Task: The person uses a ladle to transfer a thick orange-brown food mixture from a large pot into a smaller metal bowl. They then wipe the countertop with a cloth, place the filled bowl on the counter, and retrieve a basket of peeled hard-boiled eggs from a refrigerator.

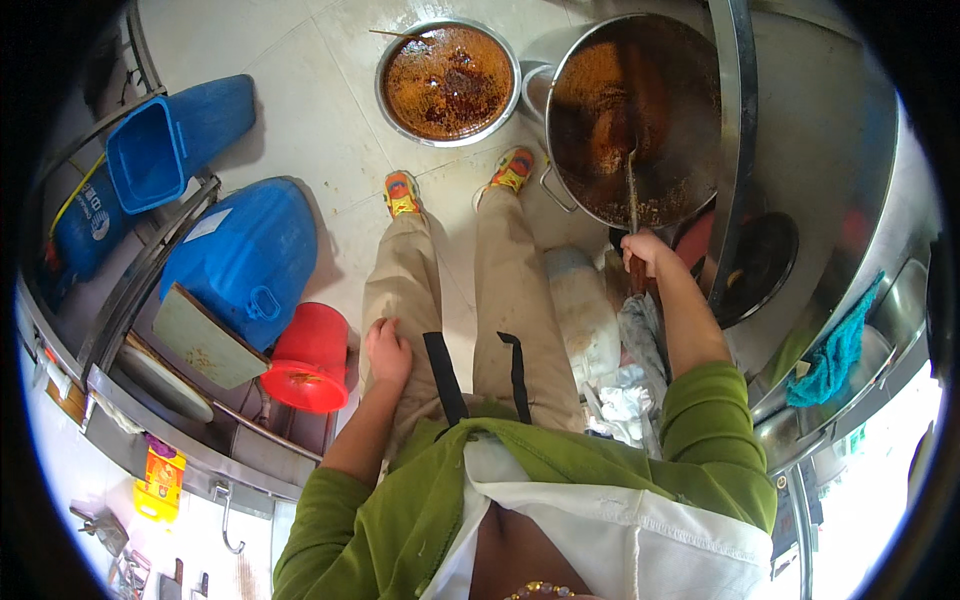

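My right hand [646,252] grips the brown handle of a long metal ladle or spatula [633,191]. The tool's far end dips into dark reddish-brown liquid in a large metal stockpot [553,139], so its head is hidden. My left hand [388,351] rests on my left thigh with slightly curled fingers and nothing visible in it. Beyond my feet, a round metal basin [517,90] stands on the floor, filled with similar oily reddish liquid. A thin stick [391,34] lies across its rim.
A metal counter edge [739,150] overhangs the pot's right side. On the left stand a blue plastic jerrycan [240,247], a cut-open blue container [202,127] and a red bucket [309,352]. A whitish plastic container [581,315] sits beside my right leg. A teal cloth [836,356] hangs at right.
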The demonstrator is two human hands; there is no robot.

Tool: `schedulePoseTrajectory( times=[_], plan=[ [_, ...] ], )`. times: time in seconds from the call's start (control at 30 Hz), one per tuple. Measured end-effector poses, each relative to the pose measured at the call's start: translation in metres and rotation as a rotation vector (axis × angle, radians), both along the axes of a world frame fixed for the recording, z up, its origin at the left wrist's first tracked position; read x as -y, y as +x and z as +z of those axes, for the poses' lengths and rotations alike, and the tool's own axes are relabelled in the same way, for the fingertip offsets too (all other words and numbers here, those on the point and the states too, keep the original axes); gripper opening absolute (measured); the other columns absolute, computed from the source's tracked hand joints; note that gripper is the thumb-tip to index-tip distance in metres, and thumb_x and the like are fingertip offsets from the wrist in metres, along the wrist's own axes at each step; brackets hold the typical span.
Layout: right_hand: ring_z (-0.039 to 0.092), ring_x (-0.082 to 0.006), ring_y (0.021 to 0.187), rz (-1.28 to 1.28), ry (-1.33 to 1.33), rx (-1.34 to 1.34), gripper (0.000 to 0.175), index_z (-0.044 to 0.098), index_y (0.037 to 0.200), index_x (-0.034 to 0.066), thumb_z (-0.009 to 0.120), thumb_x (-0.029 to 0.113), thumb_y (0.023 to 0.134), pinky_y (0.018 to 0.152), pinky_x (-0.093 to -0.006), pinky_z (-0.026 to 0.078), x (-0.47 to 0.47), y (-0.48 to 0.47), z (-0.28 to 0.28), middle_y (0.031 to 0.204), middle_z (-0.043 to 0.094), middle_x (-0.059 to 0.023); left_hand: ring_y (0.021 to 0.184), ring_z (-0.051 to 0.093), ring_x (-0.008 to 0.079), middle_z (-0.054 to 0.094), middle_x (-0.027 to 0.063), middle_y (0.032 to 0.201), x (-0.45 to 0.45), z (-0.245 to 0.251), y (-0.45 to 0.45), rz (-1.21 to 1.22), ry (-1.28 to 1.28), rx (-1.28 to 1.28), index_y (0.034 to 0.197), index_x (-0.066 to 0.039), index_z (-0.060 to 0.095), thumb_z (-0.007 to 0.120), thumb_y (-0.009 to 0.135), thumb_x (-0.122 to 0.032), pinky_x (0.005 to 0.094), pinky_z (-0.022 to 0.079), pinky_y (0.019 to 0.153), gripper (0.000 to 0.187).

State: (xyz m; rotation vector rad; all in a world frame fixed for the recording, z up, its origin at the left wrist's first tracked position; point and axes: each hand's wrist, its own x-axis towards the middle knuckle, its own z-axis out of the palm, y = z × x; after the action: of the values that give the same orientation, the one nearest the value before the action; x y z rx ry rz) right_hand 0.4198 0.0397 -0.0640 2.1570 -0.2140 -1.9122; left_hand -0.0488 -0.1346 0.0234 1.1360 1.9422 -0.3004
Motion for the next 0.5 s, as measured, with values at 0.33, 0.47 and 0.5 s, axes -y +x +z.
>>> schedulePoseTrajectory(
  times=[0.33, 0.47, 0.5],
  plan=[
    [0.044, -0.0173, 0.043, -0.078, 0.039, -0.085, 0.016, 0.044, 0.062, 0.0062, 0.048, 0.006, 0.078, 0.044, -0.0325, 0.040, 0.000, -0.005, 0.018, 0.052, 0.045, -0.0048, 0.110, 0.043, 0.0338, 0.049, 0.0179, 0.116, -0.011, 0.003, 0.001, 0.014, -0.010, -0.005, 0.107, -0.006, 0.057, 0.053, 0.070, -0.006, 0.0406, 0.034, 0.095, 0.037],
    [0.043, -0.0176, 0.043, -0.149, 0.084, -0.201, 0.017, 0.044, 0.062, 0.0067, 0.048, 0.006, 0.079, 0.044, -0.0333, 0.039, -0.001, -0.007, 0.011, 0.052, 0.045, -0.0050, 0.111, 0.043, 0.0335, 0.049, 0.0172, 0.117, -0.010, 0.000, 0.003, 0.026, -0.024, 0.033, 0.107, -0.007, 0.057, 0.054, 0.069, -0.006, 0.0405, 0.034, 0.095, 0.038],
    [0.043, -0.0165, 0.043, -0.202, 0.060, -0.182, 0.018, 0.044, 0.062, 0.0073, 0.048, 0.006, 0.079, 0.044, -0.0325, 0.039, -0.002, -0.010, 0.010, 0.051, 0.044, -0.0040, 0.111, 0.042, 0.0334, 0.049, 0.0170, 0.117, -0.010, 0.000, 0.003, 0.019, -0.019, 0.031, 0.107, -0.007, 0.057, 0.054, 0.069, -0.006, 0.0405, 0.034, 0.096, 0.038]
  ],
)
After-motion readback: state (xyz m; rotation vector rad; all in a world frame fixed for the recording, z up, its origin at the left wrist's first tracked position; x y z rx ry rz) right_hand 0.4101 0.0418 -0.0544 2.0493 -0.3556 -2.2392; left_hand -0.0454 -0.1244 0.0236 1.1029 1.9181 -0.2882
